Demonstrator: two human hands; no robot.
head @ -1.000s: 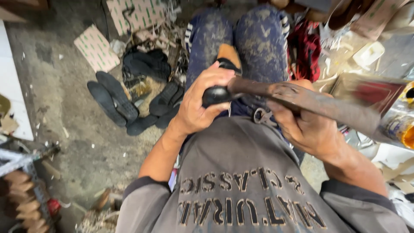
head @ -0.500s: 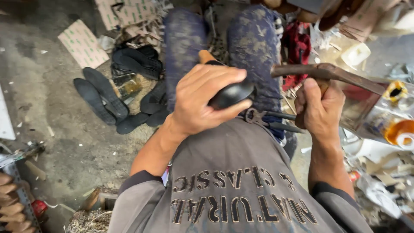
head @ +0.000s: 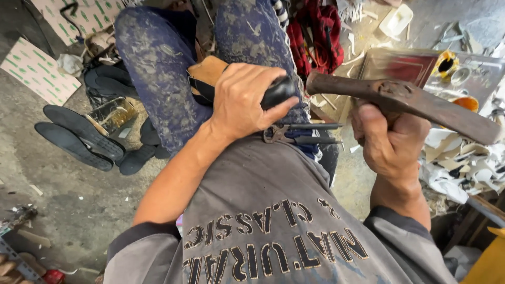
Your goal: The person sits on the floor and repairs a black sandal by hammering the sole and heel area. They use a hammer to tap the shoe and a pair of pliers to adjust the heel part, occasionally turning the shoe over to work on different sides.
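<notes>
1. Left hand [head: 244, 102] clamps a black shoe [head: 276, 92] against the lap, wrapped over its toe.
2. Right hand [head: 392, 142] grips a rusty hammer [head: 405, 100], head raised just right of the shoe.
3. Shoe: probably light, upper pliable; best held over the toe.
4. Hammer: likely head-heavy; best held by its handle.
5. Pliers [head: 300, 134] lie on the lap between the hands.

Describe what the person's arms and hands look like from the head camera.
Both hands are bare: no gloves, rings or watch show on the left hand or the right hand. The forearms are bare too. Short grey sleeves with darker hems end near the elbows, part of a grey shirt with dark block lettering.
</notes>
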